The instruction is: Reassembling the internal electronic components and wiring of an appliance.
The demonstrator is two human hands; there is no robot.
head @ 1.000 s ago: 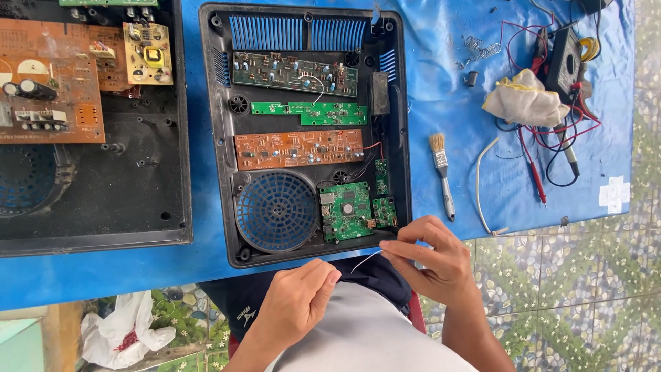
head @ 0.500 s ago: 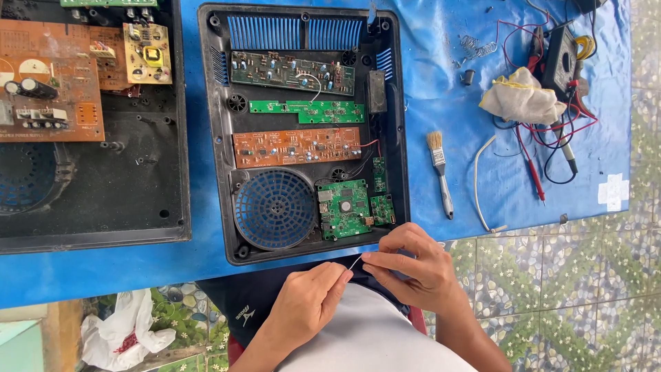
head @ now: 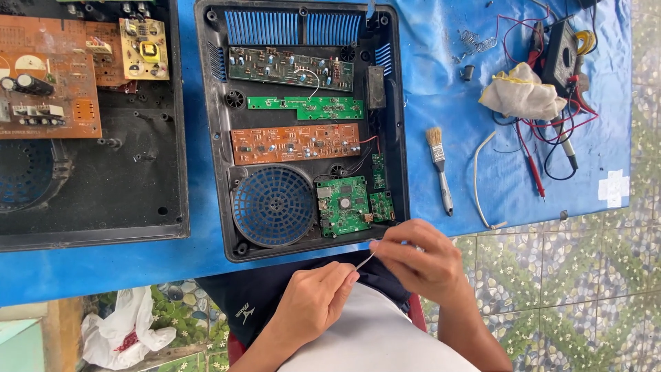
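A thin pale wire (head: 365, 262) is held between two hands just below the near edge of the blue tabletop (head: 447, 103), over the person's lap. Its short visible length runs on a slant, from lower left at the left hand (head: 313, 303) up to the right, where it is pinched by the fingertips of the right hand (head: 420, 265). Both hands are closed to a pinch on it, the remaining fingers loosely curled. The wire is seen as a fine, whitish strand; its ends are hidden by the fingers.

Directly above the hands, an opened black casing (head: 303, 124) is laid flat on the tabletop. Several circuit boards are seated in it: a dark one at the top, a narrow green one, an orange one (head: 296, 142) and a square green board (head: 343, 205) beside a round blue fan grille (head: 274, 205). A second opened casing (head: 89, 124) with brown boards is seen at left. A small paintbrush (head: 439, 169) lies to the right of the casing.
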